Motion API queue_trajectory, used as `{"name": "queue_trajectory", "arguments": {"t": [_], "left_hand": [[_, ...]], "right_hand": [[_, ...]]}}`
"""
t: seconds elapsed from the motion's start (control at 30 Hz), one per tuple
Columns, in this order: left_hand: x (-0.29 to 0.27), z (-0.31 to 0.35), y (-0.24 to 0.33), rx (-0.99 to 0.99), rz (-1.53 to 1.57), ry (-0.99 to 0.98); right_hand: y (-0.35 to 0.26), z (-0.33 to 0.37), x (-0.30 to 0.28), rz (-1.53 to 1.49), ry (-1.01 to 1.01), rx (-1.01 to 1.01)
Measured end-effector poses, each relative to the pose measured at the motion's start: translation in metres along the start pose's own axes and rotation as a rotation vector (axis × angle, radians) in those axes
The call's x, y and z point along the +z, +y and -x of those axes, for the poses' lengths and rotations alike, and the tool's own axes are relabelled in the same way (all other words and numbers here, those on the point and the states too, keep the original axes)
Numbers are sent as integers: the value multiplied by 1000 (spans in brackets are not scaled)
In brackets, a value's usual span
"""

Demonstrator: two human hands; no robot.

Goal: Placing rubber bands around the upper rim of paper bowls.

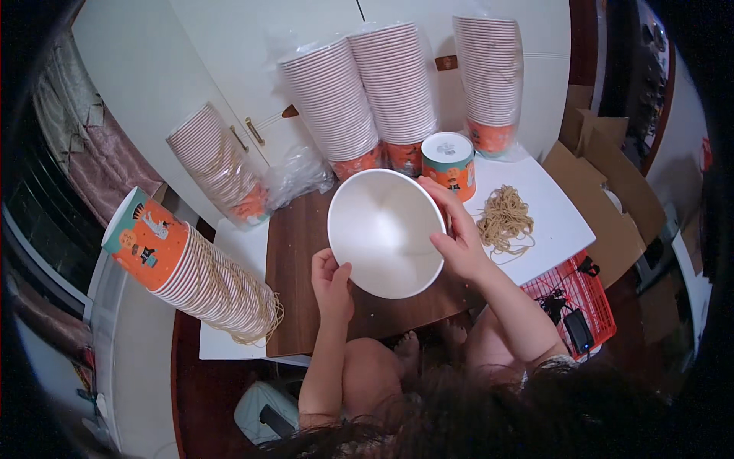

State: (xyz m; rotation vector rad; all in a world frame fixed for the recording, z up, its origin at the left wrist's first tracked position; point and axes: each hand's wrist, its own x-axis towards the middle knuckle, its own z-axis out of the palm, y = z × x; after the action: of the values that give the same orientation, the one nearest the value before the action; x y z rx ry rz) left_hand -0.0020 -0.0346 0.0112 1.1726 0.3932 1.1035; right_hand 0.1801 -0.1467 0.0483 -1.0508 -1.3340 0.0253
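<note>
A big cup (386,229) is in the middle of the frame, over the brown and white tabletop (298,237). Its open end faces up, so we see its white inside. Both hands hold it. The right hand (460,237) has a firm grip on the right side, with its thumb at the rim. The left hand (334,289) has its grip on the lower left side, with its fingers curled in.

Just behind the right hand is an orange and green tub (449,164), with its flat white end up. Right of it is a messy pile of tan bands (506,220). A tall stack of cups (210,271) is at the left, with more tan bands on it. Wrapped stacks (329,99) stand along the top. A red crate (608,310) is at the lower right.
</note>
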Motion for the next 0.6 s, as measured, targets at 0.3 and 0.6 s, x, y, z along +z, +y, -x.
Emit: {"name": "queue_trajectory", "arguments": {"t": [0.3,0.6], "left_hand": [[-7,-3,-3,5,-94,-3],[-10,-9,-4,121,-336,98]], "right_hand": [[-26,-4,-4,391,-240,-237],[-45,15,20,646,-431,-270]]}}
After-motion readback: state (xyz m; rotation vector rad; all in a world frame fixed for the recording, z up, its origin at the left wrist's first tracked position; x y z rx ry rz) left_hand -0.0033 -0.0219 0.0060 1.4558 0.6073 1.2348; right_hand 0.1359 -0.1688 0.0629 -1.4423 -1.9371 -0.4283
